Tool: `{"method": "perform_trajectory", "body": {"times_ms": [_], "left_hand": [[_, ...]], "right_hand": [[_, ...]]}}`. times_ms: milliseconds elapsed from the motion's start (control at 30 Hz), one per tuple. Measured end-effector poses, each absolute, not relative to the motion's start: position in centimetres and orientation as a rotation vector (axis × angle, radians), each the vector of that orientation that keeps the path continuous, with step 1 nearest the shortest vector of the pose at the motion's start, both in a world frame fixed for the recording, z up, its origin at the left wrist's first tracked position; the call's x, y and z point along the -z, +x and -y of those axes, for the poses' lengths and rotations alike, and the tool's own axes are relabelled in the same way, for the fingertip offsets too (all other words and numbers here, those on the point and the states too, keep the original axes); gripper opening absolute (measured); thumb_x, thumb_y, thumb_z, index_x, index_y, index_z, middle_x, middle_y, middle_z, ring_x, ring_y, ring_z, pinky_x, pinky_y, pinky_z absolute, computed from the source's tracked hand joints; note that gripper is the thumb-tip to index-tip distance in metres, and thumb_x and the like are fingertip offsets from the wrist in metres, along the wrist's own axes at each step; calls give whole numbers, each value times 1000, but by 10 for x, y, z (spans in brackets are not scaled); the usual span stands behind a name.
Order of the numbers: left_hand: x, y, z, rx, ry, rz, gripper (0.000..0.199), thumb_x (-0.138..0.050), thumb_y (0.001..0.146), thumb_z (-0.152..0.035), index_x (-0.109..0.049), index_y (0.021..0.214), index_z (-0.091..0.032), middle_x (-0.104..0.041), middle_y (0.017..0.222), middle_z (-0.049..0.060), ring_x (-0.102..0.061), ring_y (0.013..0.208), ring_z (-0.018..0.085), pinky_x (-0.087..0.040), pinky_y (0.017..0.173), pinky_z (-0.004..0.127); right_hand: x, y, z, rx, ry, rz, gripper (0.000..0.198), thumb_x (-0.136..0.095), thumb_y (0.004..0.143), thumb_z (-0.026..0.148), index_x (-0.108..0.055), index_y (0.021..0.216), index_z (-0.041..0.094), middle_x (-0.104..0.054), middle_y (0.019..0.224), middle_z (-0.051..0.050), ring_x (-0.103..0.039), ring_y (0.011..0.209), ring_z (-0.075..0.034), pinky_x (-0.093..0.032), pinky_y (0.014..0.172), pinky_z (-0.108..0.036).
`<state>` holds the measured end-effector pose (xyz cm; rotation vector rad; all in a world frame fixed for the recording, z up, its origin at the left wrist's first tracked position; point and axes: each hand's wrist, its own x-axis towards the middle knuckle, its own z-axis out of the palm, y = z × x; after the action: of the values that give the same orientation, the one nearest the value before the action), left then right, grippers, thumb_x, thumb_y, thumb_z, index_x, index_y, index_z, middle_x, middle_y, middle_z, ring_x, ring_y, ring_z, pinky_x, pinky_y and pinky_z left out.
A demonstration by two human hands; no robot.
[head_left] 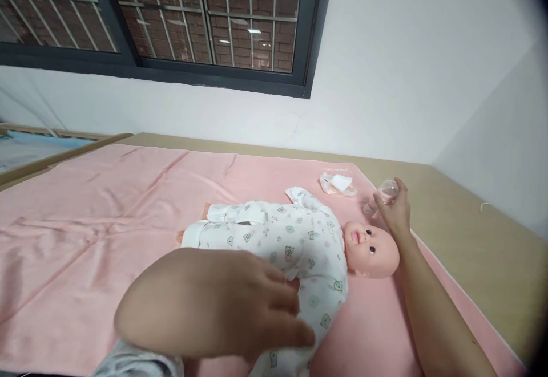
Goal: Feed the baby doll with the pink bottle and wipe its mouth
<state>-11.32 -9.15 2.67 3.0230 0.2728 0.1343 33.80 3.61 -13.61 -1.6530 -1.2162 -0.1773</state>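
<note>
A clear bottle lies tilted in the right hand at the right edge of a pink cloth, near the cloth's far right corner. The bottle's long axis seems to slant from the far right towards the near left; whether it is lifted or resting cannot be told. The right hand has its thumb and fingers curled around the bottle, gripping it. Just nearer and to the left is the head of a baby doll, lying on its back. The doll's long axis runs along the far edge of the tabletop, head to the right, feet to the left, one sleeved arm stretched towards the near edge. So the bottle is just past the head end, and the right hand is the nearer one to both bottle and head. The left hand, blurred, is well apart from the bottle, over the doll's near side; its fingers are loosely spread and point right, with nothing visible in them. Contact with the clothing cannot be told. Beyond the doll's shoulder, near the cloth's far right corner, sits a crumpled clear packet. Behind the tabletop's far edge rise a white wall and a barred window.
</note>
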Motion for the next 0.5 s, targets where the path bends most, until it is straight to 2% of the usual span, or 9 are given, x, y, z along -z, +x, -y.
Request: {"method": "perform_trajectory", "body": {"times_ms": [100,200,333,500], "left_hand": [[-32,-100,66,6,2980,-281,54,-75,81,-12,-58,129,-30,-71,108,1,-66,97,21,-51,85,28],[-32,-95,47,-29,2883,-401,57,-77,82,-20,-56,133,-32,-67,118,1,-65,104,22,-50,88,28],[-31,-89,28,-146,2761,-373,56,-70,88,-22,-50,139,-35,-61,132,1,-60,118,23,-48,99,31],[-25,-72,-2,-411,2690,-382,73,-63,94,-32,-23,155,-32,-43,151,7,-48,133,25,-43,108,38]], "right_hand": [[135,337,-36,214,-1623,1222,77,-65,76,44,-40,144,19,-52,141,-16,-52,128,-32,-42,110,-52],[131,336,-37,218,-1595,1203,76,-65,76,43,-41,143,20,-52,142,-15,-53,128,-31,-42,109,-52],[109,327,-36,203,-1486,1168,76,-64,78,45,-36,145,23,-53,138,-14,-57,121,-28,-49,102,-49],[64,288,-23,115,-1222,1198,80,-64,81,47,-24,147,29,-48,139,-13,-62,114,-23,-56,91,-43]]}}
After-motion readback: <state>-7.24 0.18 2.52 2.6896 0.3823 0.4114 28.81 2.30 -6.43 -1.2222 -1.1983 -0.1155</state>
